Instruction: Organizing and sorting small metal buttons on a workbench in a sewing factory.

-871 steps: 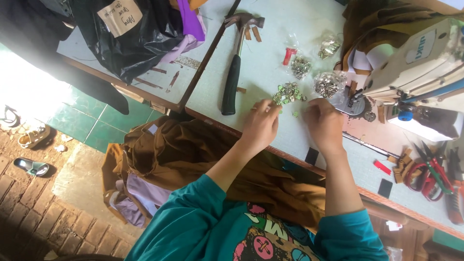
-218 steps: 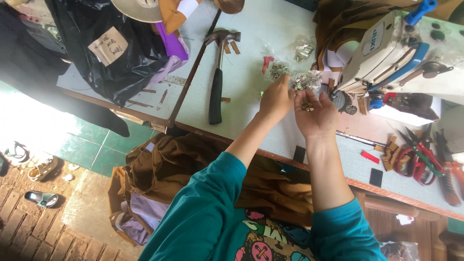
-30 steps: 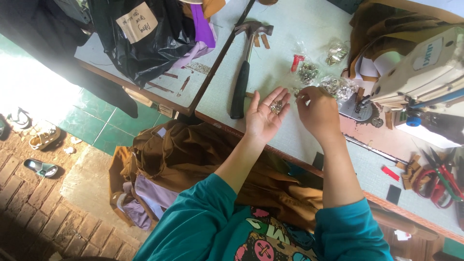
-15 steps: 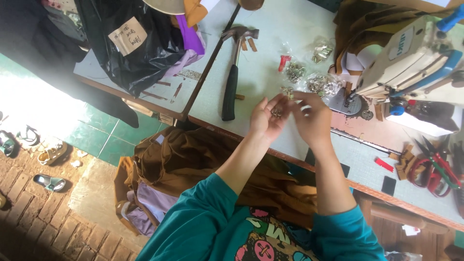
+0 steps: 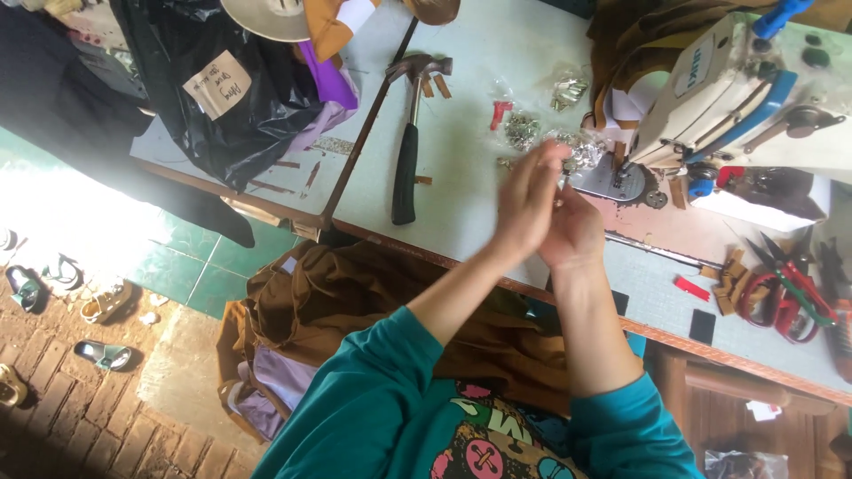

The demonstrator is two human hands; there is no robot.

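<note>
While the hammer lies on the table, the left hand presses flat against the right hand, palms together, above small metal bits.

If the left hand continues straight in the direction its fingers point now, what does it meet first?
The left hand points up and slightly right, toward the table's far side. Probably it first meets the small pile of shiny metal pieces beside the sewing machine; depth is uncertain.

Steel-headed hammer, matt painted tabletop
</note>
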